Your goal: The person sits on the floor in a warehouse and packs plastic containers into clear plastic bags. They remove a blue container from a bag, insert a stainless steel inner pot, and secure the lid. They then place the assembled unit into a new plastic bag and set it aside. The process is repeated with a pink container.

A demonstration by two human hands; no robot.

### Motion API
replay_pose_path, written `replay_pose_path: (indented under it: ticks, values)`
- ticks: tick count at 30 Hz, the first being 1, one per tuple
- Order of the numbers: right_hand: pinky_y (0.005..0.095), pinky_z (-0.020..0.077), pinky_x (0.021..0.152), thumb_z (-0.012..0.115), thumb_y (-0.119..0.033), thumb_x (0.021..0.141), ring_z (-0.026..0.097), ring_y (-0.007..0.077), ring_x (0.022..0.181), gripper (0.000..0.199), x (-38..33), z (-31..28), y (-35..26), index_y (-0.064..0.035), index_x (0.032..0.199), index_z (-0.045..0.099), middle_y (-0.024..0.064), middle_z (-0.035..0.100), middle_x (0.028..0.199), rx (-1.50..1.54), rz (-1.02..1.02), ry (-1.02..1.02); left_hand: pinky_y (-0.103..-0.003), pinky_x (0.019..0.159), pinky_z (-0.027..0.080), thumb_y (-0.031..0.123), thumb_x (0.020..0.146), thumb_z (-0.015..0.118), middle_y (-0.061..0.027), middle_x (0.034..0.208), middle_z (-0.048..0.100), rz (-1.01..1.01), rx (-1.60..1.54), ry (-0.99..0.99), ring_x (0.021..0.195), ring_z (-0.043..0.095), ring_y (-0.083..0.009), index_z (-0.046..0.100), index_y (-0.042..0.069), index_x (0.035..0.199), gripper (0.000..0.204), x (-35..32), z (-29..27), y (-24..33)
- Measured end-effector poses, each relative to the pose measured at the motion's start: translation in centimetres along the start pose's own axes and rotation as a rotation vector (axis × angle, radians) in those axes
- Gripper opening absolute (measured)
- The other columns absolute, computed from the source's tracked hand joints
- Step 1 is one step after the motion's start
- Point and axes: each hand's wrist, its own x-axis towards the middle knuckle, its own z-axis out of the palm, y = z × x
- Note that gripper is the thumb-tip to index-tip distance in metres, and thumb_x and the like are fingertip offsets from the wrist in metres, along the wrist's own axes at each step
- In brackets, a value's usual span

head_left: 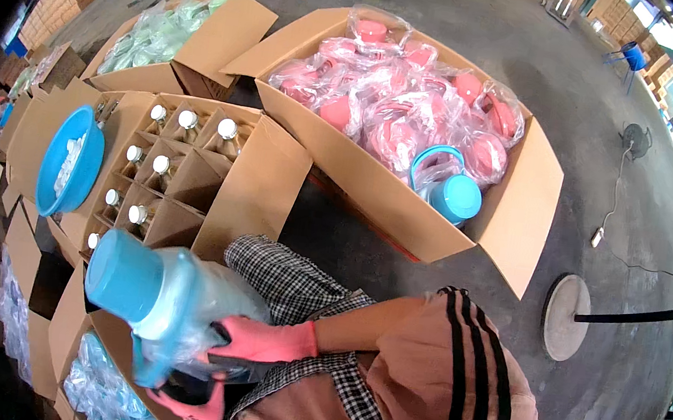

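A large clear bottle (213, 291) with a wide light-blue lid (125, 276) and a blue handle lies tilted across my lap. Loose see-through plastic covers part of it. My right hand (257, 340), in a pink and black glove, presses closed around its side. Lower down, my left hand (195, 403), gloved alike, grips it near the blue handle; some of its fingers are hidden, and the area is slightly blurred. Just beyond the lid stands an open carton (261, 176) with cardboard dividers, holding several white-capped bottles (161, 165), with some compartments bare.
A big open carton (365, 184) holds pink-lidded items in plastic and a blue-lidded jug (455, 198). A blue basin (89, 171) with small white pieces rests at the left. Cartons hold green (157, 33) and blue (112, 392) bagged goods. A round stand base (567, 318) is right.
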Motion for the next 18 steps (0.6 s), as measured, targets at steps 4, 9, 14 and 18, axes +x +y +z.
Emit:
replay_pose_path:
  ticks: [4,9,14,18]
  values:
    - [0.0351,0.0428,0.08,0.056,-0.053,0.075,0.057,0.0262,0.09,0.064,-2.2,-2.0,-3.9,0.0057,0.102,0.054,0.0214,0.06,0.095,0.099,-0.035,-0.171,-0.04,0.096,0.031,0.009,0.068,0.073,-0.0176,0.121,0.04,-0.206,0.063,0.345,0.109,0.042,-0.0274,0.023,-0.007,0.126,0.078,5.7,-2.0,-2.1]
    - [0.0359,0.0432,0.075,0.05,-0.05,0.08,0.057,0.0292,0.086,0.059,-3.0,-4.4,-5.4,0.0064,0.093,0.056,0.0219,0.059,0.088,-0.014,-0.066,-0.257,-0.039,0.099,0.03,0.013,0.065,0.071,-0.022,0.132,0.03,-0.368,-0.175,0.033,0.12,0.035,-0.0281,0.009,-0.006,0.134,0.094,5.1,-3.8,-4.7]
    - [0.0417,0.0422,0.074,0.05,-0.032,0.078,0.054,0.0333,0.08,0.036,-0.6,-5.2,-5.3,0.0036,0.077,0.053,0.0194,0.056,0.083,-0.654,-0.669,0.103,-0.038,0.1,0.029,0.015,0.067,0.068,-0.0226,0.133,0.03,0.12,-0.064,-0.065,0.121,0.034,-0.0286,0.009,-0.006,0.134,0.092,2.0,1.7,-2.3]
    - [0.0438,0.0404,0.075,0.051,-0.024,0.07,0.05,0.0318,0.08,0.026,3.8,2.2,-5.9,0.0009,0.078,0.05,0.0159,0.051,0.08,-1.373,-1.006,0.59,-0.038,0.099,0.031,0.014,0.07,0.065,-0.022,0.13,0.034,0.109,-0.081,-0.014,0.118,0.037,-0.029,0.015,-0.006,0.133,0.082,4.6,1.8,-2.3]
